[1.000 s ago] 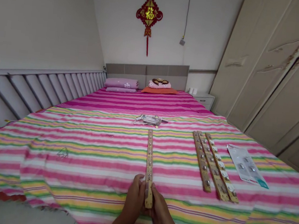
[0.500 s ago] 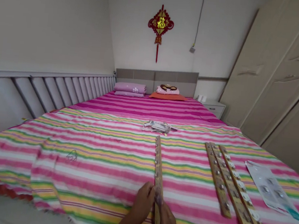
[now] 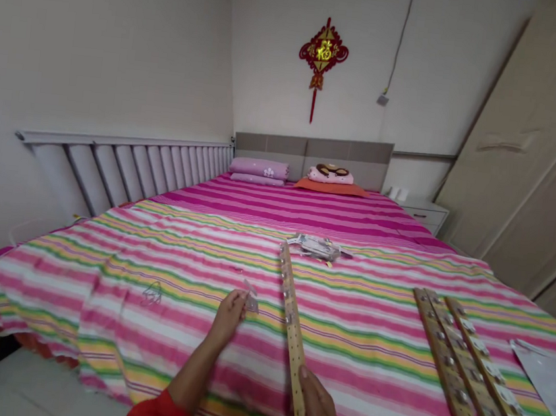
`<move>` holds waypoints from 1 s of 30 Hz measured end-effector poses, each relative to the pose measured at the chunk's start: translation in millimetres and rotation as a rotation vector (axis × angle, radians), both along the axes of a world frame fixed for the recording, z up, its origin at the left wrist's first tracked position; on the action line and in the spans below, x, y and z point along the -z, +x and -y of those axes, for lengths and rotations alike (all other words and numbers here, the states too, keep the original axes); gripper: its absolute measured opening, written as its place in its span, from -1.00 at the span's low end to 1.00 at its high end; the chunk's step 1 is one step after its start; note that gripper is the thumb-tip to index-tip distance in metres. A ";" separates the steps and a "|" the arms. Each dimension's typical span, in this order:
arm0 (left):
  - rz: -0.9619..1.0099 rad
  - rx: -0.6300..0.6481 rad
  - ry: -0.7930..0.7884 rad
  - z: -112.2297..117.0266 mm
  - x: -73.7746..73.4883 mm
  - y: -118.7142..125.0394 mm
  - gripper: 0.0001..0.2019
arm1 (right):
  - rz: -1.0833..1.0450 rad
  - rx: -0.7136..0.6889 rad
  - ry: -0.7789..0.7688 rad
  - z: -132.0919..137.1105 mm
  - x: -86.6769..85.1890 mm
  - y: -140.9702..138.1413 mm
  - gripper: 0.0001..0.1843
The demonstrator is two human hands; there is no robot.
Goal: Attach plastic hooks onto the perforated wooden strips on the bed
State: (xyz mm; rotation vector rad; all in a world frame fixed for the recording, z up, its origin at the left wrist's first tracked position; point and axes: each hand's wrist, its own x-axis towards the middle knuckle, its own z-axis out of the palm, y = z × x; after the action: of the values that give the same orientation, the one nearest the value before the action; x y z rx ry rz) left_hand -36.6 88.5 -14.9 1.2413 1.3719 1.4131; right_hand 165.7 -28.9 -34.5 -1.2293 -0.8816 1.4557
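My right hand (image 3: pixel 317 407) grips the near end of a long wooden strip (image 3: pixel 290 316) studded with metal snaps. The strip points away from me over the striped bedspread (image 3: pixel 162 269). My left hand (image 3: pixel 230 312) has reached out to the left of the strip and pinches a small clear plastic piece (image 3: pixel 251 296) between its fingertips, just above the bedspread.
Three more studded wooden strips (image 3: pixel 464 366) lie side by side at the right, with a plastic packet (image 3: pixel 548 382) beyond them. A pile of small packets (image 3: pixel 317 246) sits mid-bed. Pillows (image 3: pixel 259 168) lie at the headboard. A wardrobe (image 3: pixel 536 162) stands on the right.
My left hand has let go of the strip and moved left and forward, now pinching a small clear piece. The right hand keeps the strip. The view has turned left.
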 end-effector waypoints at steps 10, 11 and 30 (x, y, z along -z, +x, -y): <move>-0.445 -0.403 0.031 -27.8 -10.1 -25.4 -0.58 | 0.140 -0.003 0.092 -14.9 11.9 -3.3 -0.38; -0.414 -0.377 0.033 -21.7 -11.6 -13.9 -0.56 | 0.179 0.032 0.129 -16.0 14.6 -5.0 -0.38; -0.201 -0.175 0.125 -29.9 -1.2 51.4 -0.70 | 0.404 0.097 0.357 -25.6 27.5 -18.1 -0.38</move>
State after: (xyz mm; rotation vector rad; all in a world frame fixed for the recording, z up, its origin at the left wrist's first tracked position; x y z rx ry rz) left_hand 14.8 118.4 -13.7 1.4030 1.5806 1.5470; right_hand 147.7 -3.3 -62.0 -1.2888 -1.2714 0.9321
